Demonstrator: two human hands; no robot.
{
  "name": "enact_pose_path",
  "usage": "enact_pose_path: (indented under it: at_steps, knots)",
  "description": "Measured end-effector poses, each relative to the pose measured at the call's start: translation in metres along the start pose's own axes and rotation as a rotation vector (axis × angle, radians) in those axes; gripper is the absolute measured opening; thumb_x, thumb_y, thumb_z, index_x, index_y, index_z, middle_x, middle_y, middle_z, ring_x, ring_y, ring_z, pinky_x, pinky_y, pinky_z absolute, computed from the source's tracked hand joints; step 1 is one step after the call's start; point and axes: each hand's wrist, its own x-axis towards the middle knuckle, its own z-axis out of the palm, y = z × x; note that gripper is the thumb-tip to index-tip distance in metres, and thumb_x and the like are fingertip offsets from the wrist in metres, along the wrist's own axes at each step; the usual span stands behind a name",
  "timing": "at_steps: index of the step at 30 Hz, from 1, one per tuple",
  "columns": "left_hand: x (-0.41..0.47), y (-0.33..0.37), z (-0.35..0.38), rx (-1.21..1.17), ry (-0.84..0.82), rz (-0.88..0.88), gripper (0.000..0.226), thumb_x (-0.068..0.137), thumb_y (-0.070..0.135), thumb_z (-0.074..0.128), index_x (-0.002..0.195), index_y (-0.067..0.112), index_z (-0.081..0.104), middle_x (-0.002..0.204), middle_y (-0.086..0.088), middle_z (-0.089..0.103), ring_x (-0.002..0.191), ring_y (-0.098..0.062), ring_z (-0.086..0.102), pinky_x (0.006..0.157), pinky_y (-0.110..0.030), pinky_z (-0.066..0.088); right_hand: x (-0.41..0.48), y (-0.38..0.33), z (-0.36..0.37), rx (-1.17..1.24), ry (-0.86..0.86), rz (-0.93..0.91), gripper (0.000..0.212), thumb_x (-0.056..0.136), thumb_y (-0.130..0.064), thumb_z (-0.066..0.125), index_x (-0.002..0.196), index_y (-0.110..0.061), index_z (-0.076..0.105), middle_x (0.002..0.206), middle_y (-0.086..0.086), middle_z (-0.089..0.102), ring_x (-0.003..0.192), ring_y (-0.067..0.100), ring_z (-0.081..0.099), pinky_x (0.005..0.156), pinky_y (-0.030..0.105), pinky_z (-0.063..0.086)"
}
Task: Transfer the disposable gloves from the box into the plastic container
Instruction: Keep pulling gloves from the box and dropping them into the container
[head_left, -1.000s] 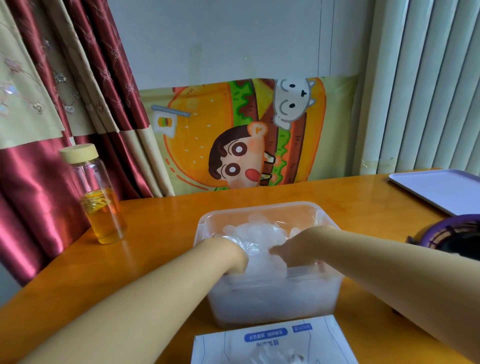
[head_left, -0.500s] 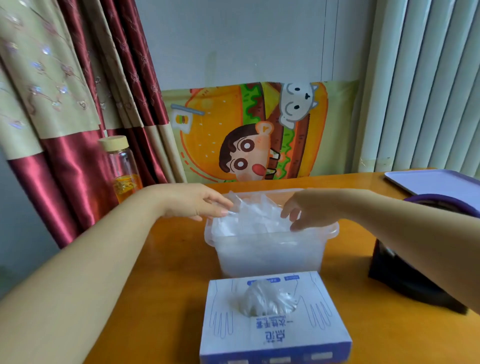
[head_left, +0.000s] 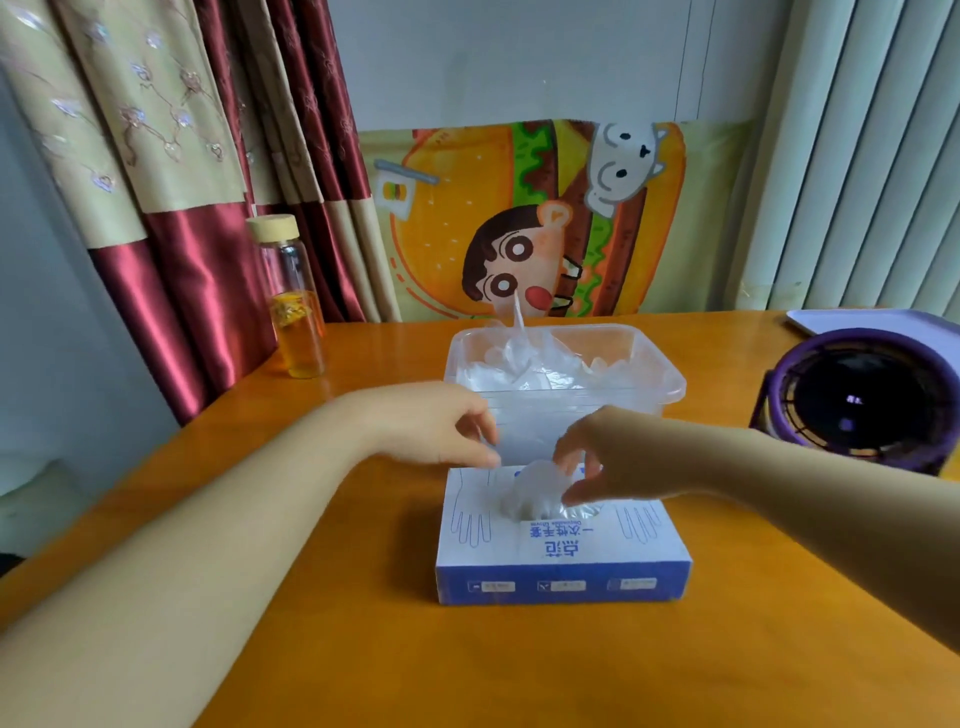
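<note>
Gloves (head_left: 537, 493) of crinkly translucent film between right fingers (head_left: 569, 453), over rectangular cardboard box (head_left: 561, 551).

Head view. A blue-and-white box (head_left: 563, 540) lies on the orange bench (head_left: 363, 649), with the clear plastic container (head_left: 670, 382) just behind it holding a loose heap of gloves (head_left: 530, 364). A bunched glove (head_left: 535, 491) protrudes from the box's top opening; the right hand (head_left: 608, 457) pinches it between thumb and fingers. The left hand (head_left: 441, 426) hovers over the box's far left corner, fingers loosely curled. A capped bottle (head_left: 291, 296) of amber liquid stands far left, and a purple round device (head_left: 862, 400) and a pale tray (head_left: 872, 319) are on the right.
</note>
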Motion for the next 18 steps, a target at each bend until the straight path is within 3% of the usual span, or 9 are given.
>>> enact_pose_path:
  at_steps: [2,4,8,13,18]
  knots:
    - [0.003,0.009,0.018,0.032,-0.087,0.035,0.052,0.084,0.046,0.067,0.131,0.028,0.051,0.119,0.012,0.058,0.098,-0.005,0.057,0.089,-0.024,0.049,0.001,-0.004,0.003,0.008,0.048,0.002,0.028,0.09,-0.035,0.06,0.112,-0.018,0.067,0.113,-0.005,0.066,0.085,0.004,0.054,0.076,0.01,0.039]
    - [0.009,0.011,0.037,0.083,-0.112,0.072,0.058,0.083,0.044,0.069,0.134,0.024,0.049,0.127,0.009,0.056,0.105,-0.009,0.056,0.088,-0.025,0.049,0.003,-0.006,0.0,0.046,0.079,0.019,0.025,0.091,-0.034,0.059,0.107,-0.017,0.069,0.109,-0.004,0.068,0.086,0.009,0.057,0.081,0.018,0.047]
    - [0.019,0.008,0.049,0.12,-0.092,0.066,0.053,0.081,0.047,0.07,0.126,0.022,0.057,0.12,0.006,0.061,0.101,-0.012,0.058,0.084,-0.028,0.051,0.001,-0.007,-0.006,-0.001,0.088,0.034,0.028,0.091,-0.035,0.058,0.109,-0.017,0.069,0.109,-0.003,0.067,0.085,0.009,0.057,0.085,0.022,0.05]
    - [0.02,0.008,0.052,0.145,-0.079,0.067,0.061,0.082,0.05,0.068,0.134,0.025,0.049,0.126,0.005,0.056,0.106,-0.015,0.058,0.085,-0.026,0.05,0.0,-0.012,-0.014,-0.04,0.134,0.018,0.028,0.092,-0.039,0.053,0.107,-0.018,0.064,0.107,-0.001,0.064,0.091,0.015,0.06,0.085,0.03,0.053]
    - [0.021,0.007,0.051,0.185,-0.093,0.057,0.066,0.083,0.055,0.065,0.137,0.024,0.045,0.128,0.002,0.053,0.105,-0.016,0.057,0.089,-0.03,0.051,0.001,-0.024,-0.033,-0.055,0.296,-0.081,0.023,0.096,-0.035,0.049,0.103,-0.016,0.06,0.099,0.001,0.064,0.084,0.018,0.059,0.079,0.033,0.051]
